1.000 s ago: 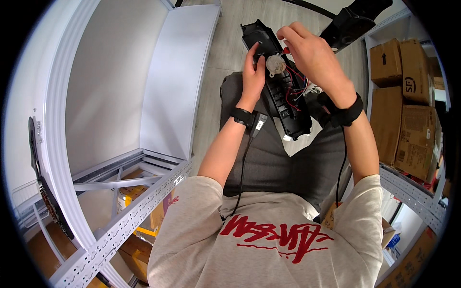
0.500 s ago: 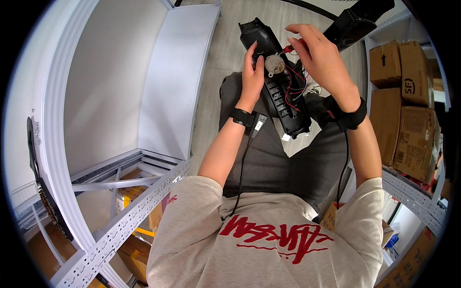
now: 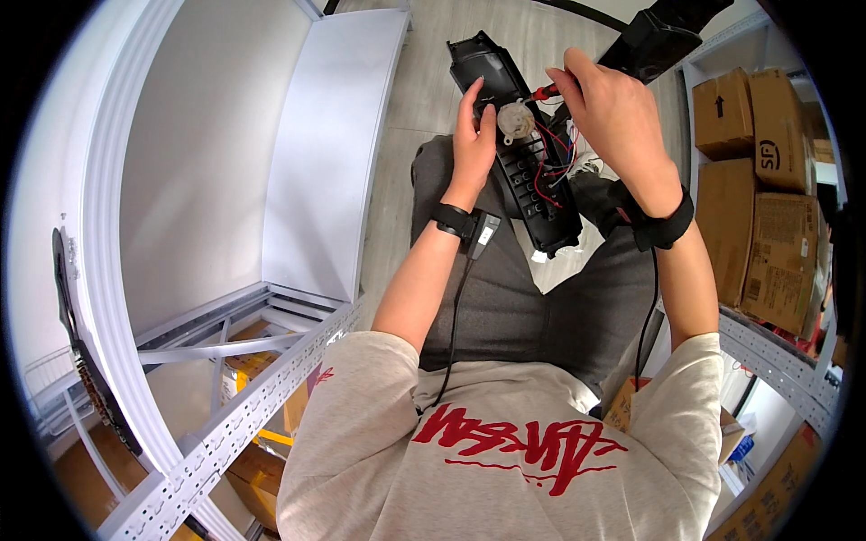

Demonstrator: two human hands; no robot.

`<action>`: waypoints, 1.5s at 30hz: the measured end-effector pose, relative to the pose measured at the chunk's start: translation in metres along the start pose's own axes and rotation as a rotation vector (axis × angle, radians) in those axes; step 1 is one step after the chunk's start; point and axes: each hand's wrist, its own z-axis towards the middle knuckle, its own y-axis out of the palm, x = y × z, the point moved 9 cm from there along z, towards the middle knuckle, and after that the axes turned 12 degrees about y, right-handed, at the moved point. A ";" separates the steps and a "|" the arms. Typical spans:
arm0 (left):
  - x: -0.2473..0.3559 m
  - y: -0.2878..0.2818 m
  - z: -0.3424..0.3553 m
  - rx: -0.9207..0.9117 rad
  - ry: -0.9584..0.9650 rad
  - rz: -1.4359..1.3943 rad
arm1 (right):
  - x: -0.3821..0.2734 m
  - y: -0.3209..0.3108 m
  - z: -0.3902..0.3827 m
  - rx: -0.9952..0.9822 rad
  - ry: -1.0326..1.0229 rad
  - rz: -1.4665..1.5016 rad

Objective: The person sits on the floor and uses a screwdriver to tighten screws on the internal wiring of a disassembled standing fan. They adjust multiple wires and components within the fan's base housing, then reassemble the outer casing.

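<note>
Above the lap [image 3: 505, 307], the black plastic housing [image 3: 516, 169] stands open, round motor [image 3: 517, 121] inside, wires [image 3: 539, 180] exposed; screw work seems unfinished. Left hand [image 3: 471, 149] clasps its left edge; right hand [image 3: 621, 113] pinches a red-handled screwdriver [image 3: 545, 93] across its right edge.

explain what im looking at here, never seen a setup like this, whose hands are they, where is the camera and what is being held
There is no robot here: these are a person's own bare hands. The view comes from a wide fisheye camera on their head, looking down, so straight edges bend near the rim.

The left hand holds the side of a long black casing above the lap, with grey trousers beneath. In the casing sit a round, pale part and loose, thin wires. The right hand grips a red-handled tool, probably a screwdriver, pointing toward the round part.

Both wrists wear black bands. Cardboard boxes stand on the right.
</note>
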 end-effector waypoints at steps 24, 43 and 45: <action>-0.003 0.000 0.002 -0.008 0.051 0.021 | -0.007 -0.007 0.003 -0.006 -0.229 -0.068; -0.009 -0.001 0.004 -0.003 0.020 -0.021 | -0.008 -0.002 0.003 -0.024 -0.297 -0.070; -0.005 -0.002 0.006 -0.002 0.094 0.038 | -0.002 0.001 0.004 -0.058 -0.198 -0.083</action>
